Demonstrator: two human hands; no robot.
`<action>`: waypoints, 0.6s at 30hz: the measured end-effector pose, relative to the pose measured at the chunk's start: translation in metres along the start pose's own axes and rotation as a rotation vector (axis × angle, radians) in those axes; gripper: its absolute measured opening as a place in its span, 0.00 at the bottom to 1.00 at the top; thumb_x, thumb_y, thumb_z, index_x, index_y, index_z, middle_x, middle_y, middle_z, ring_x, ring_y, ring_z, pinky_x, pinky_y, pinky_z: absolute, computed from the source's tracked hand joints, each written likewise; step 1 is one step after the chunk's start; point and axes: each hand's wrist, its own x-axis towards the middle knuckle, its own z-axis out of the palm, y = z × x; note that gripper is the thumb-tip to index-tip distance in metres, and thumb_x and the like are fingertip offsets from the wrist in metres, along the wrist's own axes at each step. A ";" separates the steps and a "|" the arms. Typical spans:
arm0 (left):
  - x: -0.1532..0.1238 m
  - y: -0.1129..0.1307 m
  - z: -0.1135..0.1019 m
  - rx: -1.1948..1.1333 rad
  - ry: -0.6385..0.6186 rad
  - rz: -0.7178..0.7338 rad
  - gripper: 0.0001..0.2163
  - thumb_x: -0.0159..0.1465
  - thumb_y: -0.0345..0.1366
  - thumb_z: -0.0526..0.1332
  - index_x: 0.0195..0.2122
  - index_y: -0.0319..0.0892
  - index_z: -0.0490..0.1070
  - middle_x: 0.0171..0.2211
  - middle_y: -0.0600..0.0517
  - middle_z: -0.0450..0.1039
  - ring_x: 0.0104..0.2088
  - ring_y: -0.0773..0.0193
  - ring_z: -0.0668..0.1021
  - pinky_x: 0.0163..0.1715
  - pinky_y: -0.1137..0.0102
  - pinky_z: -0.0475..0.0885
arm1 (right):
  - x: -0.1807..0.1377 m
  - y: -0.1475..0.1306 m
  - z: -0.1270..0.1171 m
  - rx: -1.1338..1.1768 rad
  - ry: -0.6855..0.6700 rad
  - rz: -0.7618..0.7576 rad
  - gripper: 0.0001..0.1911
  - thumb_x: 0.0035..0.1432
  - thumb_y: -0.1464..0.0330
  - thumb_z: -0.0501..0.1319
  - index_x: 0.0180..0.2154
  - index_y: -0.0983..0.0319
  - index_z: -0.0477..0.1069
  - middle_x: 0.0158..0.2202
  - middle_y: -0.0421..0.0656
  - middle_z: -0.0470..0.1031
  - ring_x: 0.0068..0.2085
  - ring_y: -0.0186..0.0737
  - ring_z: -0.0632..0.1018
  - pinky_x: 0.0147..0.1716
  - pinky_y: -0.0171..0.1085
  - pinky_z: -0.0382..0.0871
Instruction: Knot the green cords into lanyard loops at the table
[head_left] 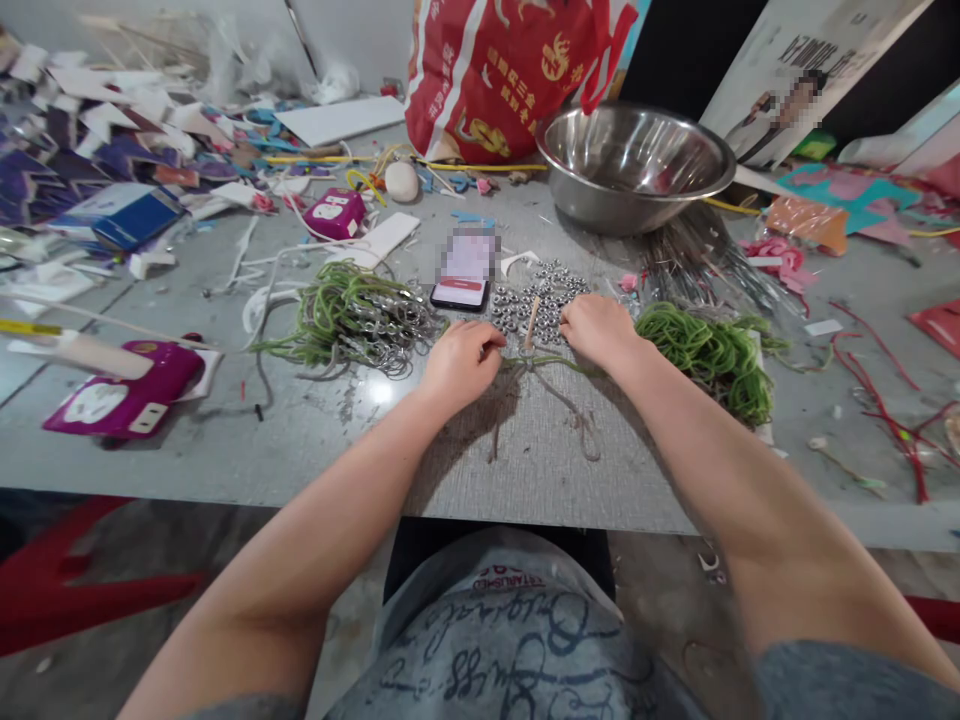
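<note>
My left hand [459,362] and my right hand [596,328] rest on the grey table [300,440], fingers curled, each pinching one end of a green cord [551,364] stretched between them. A small wooden stick [532,322] stands upright between the hands. Just beyond lies a heap of small silver metal beads [541,293]. A pile of green cords [712,352] lies right of my right hand. Left of my left hand sits a bundle of green cords with metal rings [358,320].
A phone [465,270] lies beyond my left hand. A steel bowl [634,160] and a red bag [495,75] stand at the back. Magenta boxes [124,388], paper scraps and red cords [892,410] litter both sides. The table's front edge is close to my lap.
</note>
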 end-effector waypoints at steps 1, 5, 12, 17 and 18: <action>0.001 -0.001 -0.001 -0.008 0.009 -0.009 0.10 0.55 0.25 0.54 0.32 0.39 0.74 0.32 0.49 0.76 0.38 0.60 0.74 0.41 0.65 0.68 | 0.000 0.001 0.000 0.003 0.010 0.001 0.13 0.56 0.72 0.53 0.35 0.65 0.77 0.37 0.52 0.75 0.37 0.45 0.75 0.34 0.41 0.65; 0.003 -0.002 -0.003 -0.058 0.070 -0.033 0.10 0.54 0.26 0.54 0.34 0.39 0.74 0.32 0.50 0.75 0.37 0.61 0.74 0.41 0.66 0.69 | -0.005 0.005 0.001 0.097 0.088 0.022 0.14 0.56 0.71 0.53 0.33 0.63 0.78 0.37 0.50 0.76 0.37 0.45 0.75 0.34 0.41 0.65; -0.001 0.002 -0.005 -0.021 0.019 0.134 0.10 0.55 0.27 0.55 0.28 0.41 0.76 0.31 0.50 0.73 0.37 0.61 0.71 0.39 0.65 0.68 | -0.046 -0.009 0.011 0.560 0.160 -0.148 0.08 0.55 0.67 0.59 0.31 0.60 0.77 0.31 0.42 0.78 0.33 0.38 0.75 0.33 0.37 0.64; -0.004 0.006 -0.005 0.107 -0.163 0.242 0.11 0.55 0.29 0.56 0.28 0.43 0.78 0.28 0.50 0.71 0.35 0.60 0.69 0.35 0.65 0.67 | -0.066 -0.023 0.029 0.502 0.154 -0.202 0.09 0.58 0.66 0.58 0.32 0.60 0.77 0.32 0.42 0.78 0.36 0.40 0.76 0.32 0.36 0.64; -0.004 0.007 -0.005 0.127 -0.189 0.254 0.11 0.55 0.29 0.56 0.28 0.43 0.79 0.28 0.50 0.71 0.35 0.60 0.69 0.35 0.66 0.67 | -0.067 -0.023 0.032 0.482 0.177 -0.211 0.10 0.58 0.65 0.58 0.32 0.59 0.77 0.32 0.42 0.78 0.36 0.39 0.77 0.33 0.36 0.64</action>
